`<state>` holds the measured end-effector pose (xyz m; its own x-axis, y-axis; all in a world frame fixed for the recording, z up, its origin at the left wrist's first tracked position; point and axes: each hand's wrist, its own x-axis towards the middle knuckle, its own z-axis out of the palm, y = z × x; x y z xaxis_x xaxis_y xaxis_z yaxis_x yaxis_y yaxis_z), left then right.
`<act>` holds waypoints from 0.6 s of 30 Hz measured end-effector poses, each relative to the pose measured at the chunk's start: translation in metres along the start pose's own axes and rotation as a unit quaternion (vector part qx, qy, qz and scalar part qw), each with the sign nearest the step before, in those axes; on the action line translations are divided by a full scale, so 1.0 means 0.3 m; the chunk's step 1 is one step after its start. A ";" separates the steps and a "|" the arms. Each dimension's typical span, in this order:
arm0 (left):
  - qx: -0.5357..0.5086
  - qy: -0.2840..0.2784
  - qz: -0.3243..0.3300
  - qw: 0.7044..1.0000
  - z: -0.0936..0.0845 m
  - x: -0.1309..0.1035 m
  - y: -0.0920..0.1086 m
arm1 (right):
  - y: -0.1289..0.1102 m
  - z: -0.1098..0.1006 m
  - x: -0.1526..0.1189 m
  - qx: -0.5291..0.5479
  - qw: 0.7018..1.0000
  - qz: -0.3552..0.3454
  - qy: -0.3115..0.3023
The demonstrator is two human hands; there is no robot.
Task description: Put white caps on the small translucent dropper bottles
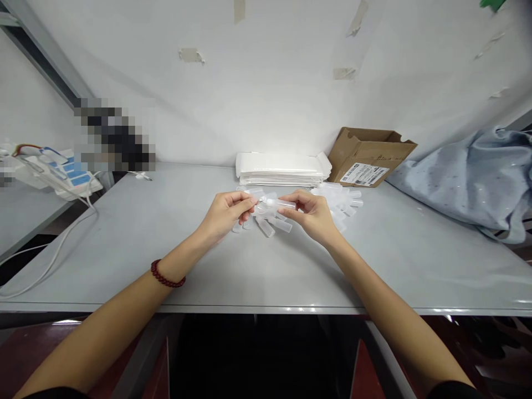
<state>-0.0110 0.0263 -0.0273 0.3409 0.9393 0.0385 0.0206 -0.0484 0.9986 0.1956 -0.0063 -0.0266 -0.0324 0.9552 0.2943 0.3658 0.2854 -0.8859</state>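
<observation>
My right hand (pixel 310 213) is closed on a small translucent plastic bottle (pixel 286 204), which lies sideways with its white end toward the left. Thumb and fingertips of my left hand (pixel 233 211) are pinched together right at that white end. What they grip is too small to make out. Below and around both hands, several similar translucent pieces (pixel 266 226) are spread on the grey table (pixel 257 266). A second heap of clear pieces (pixel 338 197) lies just beyond my right hand and is partly covered by it.
Against the wall stands a stack of white flat packs (pixel 282 168), with an open cardboard box (pixel 369 158) beside it. A light blue fabric bag (pixel 469 180) rests at the right. Power strips with cables (pixel 68 172) lie at the left.
</observation>
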 end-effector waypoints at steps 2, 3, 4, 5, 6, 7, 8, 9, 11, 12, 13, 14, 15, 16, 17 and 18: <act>-0.001 0.001 -0.001 1.000 0.001 -0.001 -0.004 | 0.002 0.003 -0.001 0.004 1.000 -0.001 0.002; -0.002 0.002 0.002 1.000 0.001 0.000 -0.006 | 0.003 0.004 -0.001 0.005 1.000 -0.002 0.003; -0.003 0.002 0.005 1.000 0.000 0.000 -0.009 | 0.004 0.005 -0.001 0.006 1.000 -0.004 0.003; -0.004 0.002 0.009 1.000 -0.001 0.001 -0.010 | 0.006 0.005 -0.001 0.005 1.000 -0.006 0.003; -0.005 0.002 0.011 1.000 -0.002 0.001 -0.011 | 0.006 0.005 -0.001 0.003 1.000 -0.009 0.003; -0.005 0.000 0.011 1.000 -0.002 0.001 -0.012 | 0.007 0.005 -0.001 0.002 1.000 -0.010 0.001; -0.005 -0.002 0.011 1.000 -0.002 0.000 -0.012 | 0.008 0.004 -0.001 -0.001 1.000 -0.012 -0.001; -0.004 -0.005 0.009 1.000 -0.001 0.000 -0.011 | 0.008 0.002 -0.001 -0.003 1.000 -0.013 -0.004; -0.002 -0.010 0.005 1.000 0.000 -0.002 -0.010 | 0.007 -0.001 -0.001 -0.009 1.000 -0.016 -0.010; -0.002 -0.012 0.005 1.000 0.000 -0.003 -0.010 | 0.007 -0.002 -0.001 -0.011 1.000 -0.017 -0.013; -0.001 -0.013 0.005 1.000 0.000 -0.003 -0.009 | 0.007 -0.004 -0.001 -0.013 1.000 -0.018 -0.016; -0.001 -0.015 0.004 1.000 0.000 -0.002 -0.009 | 0.007 -0.005 -0.001 -0.014 1.000 -0.018 -0.018; 0.000 -0.018 0.002 1.000 0.000 -0.002 -0.009 | 0.007 -0.006 -0.002 -0.015 1.000 -0.018 -0.019; 0.000 -0.020 0.000 1.000 0.000 -0.001 -0.009 | 0.007 -0.007 -0.002 -0.018 0.999 -0.017 -0.021; 0.000 -0.022 -0.003 1.000 -0.001 0.000 -0.009 | 0.008 -0.008 -0.002 -0.021 0.999 -0.018 -0.022; 0.001 -0.024 -0.006 1.000 -0.001 0.000 -0.009 | 0.008 -0.008 -0.002 -0.025 0.999 -0.020 -0.023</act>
<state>-0.0113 0.0266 -0.0301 0.3846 0.9227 0.0249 0.0275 -0.0384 0.9989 0.1989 -0.0063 -0.0280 -0.0903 0.9459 0.3118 0.4095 0.3206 -0.8541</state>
